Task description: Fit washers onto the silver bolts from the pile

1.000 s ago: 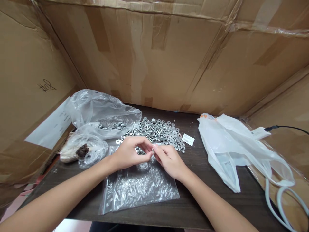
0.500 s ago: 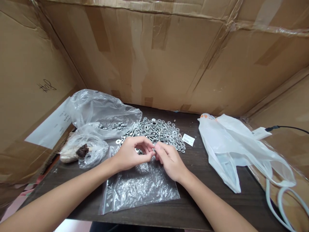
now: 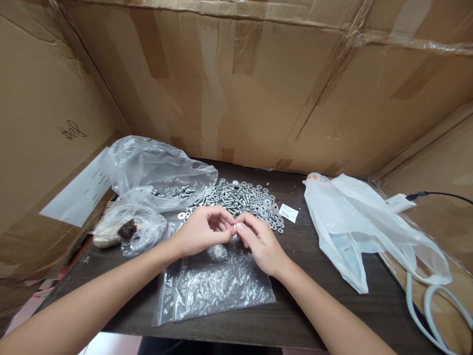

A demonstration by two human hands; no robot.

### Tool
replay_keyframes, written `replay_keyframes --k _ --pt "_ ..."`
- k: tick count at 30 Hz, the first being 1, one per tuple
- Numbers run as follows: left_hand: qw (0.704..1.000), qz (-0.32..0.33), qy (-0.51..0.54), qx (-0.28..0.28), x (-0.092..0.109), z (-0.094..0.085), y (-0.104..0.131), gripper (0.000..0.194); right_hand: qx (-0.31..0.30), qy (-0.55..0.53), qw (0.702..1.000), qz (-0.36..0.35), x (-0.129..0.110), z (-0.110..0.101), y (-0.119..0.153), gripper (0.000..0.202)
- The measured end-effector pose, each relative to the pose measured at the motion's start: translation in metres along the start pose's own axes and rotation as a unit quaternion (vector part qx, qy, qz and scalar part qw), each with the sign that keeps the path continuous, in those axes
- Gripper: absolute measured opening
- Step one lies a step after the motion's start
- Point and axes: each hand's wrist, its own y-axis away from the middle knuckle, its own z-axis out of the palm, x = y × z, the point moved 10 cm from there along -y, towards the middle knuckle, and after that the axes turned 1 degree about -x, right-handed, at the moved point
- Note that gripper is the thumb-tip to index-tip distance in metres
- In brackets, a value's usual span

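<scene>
My left hand (image 3: 205, 229) and my right hand (image 3: 260, 241) meet fingertip to fingertip, both pinched closed. Between them shows a sliver of shiny metal, a small part mostly covered by the fingers; its kind cannot be told. Just beyond the hands spreads a pile of silvery bolts (image 3: 231, 198), with flat washers (image 3: 268, 209) along its right side. Beneath the hands lies a clear zip bag (image 3: 225, 291), flat and crinkled on the dark table (image 3: 306, 305).
At left rests a large clear plastic bag (image 3: 148, 165) with bolts in it, and a smaller knotted bag (image 3: 148, 227). A white label (image 3: 288, 213) lies right of the pile. A white plastic bag (image 3: 343, 222) covers the right side. Cardboard walls (image 3: 221, 88) enclose the table.
My fingertips have drawn slightly closer together around the small metal part, and the left fingers have shifted a little. The pile and bags look the same.
</scene>
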Motion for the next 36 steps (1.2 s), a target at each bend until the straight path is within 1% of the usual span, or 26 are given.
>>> replay_keyframes --k 1,3,6,9,12,16,21,24,27,29,32,33,34,35,36 --pt "0.999 -0.024 0.032 -0.012 -0.005 0.002 -0.001 0.010 -0.001 -0.001 1.000 -0.003 -0.002 -0.001 0.000 0.026" --pt "0.998 -0.037 0.047 -0.020 -0.006 0.004 -0.001 0.011 -0.011 -0.016 1.000 0.009 0.000 0.001 0.000 0.024" --pt "1.000 -0.012 -0.009 0.002 0.003 -0.001 0.000 0.010 -0.012 -0.031 0.999 0.020 0.005 0.003 -0.001 0.031" --pt "0.998 0.020 -0.059 0.021 0.011 -0.004 0.002 0.012 0.008 -0.016 1.000 0.008 0.004 0.001 -0.001 0.026" --pt "0.995 0.043 -0.082 0.028 0.015 -0.004 0.002 0.012 0.024 0.028 0.999 -0.023 -0.004 -0.001 0.000 0.022" --pt "0.994 0.062 -0.082 0.028 0.015 -0.002 0.001 0.012 0.020 0.064 0.996 -0.058 -0.013 0.000 0.001 0.022" --pt "0.995 0.062 -0.077 0.029 0.010 -0.002 0.000 0.015 0.010 0.095 0.994 -0.057 -0.012 0.001 0.002 0.021" --pt "0.993 0.069 -0.092 0.037 0.011 -0.004 0.001 0.014 0.005 0.105 0.992 -0.064 -0.014 0.002 0.003 0.022" --pt "0.984 0.100 -0.139 0.057 0.018 -0.007 0.004 0.014 0.007 0.107 0.992 -0.065 -0.015 0.001 0.003 0.020" --pt "0.972 0.140 -0.180 0.064 0.026 -0.007 0.007 0.014 0.010 0.099 0.994 -0.055 -0.013 0.001 0.002 0.023" --pt "0.948 0.214 -0.228 0.057 0.041 -0.001 0.013 0.010 -0.010 0.050 0.999 -0.010 -0.001 0.006 0.000 0.043" --pt "0.946 0.221 -0.231 0.052 0.042 0.001 0.014 0.009 -0.019 0.033 0.999 0.012 0.003 0.008 0.000 0.050" --pt "0.952 0.208 -0.221 0.045 0.040 0.001 0.012 0.008 -0.023 0.022 0.999 0.028 0.007 0.009 0.000 0.054" --pt "0.965 0.173 -0.195 0.035 0.034 0.000 0.009 0.009 -0.022 0.021 0.999 0.034 0.007 0.008 0.001 0.056" --pt "0.980 0.122 -0.155 0.022 0.024 0.000 0.005 0.009 -0.016 0.028 0.999 0.029 0.005 0.006 0.001 0.054"
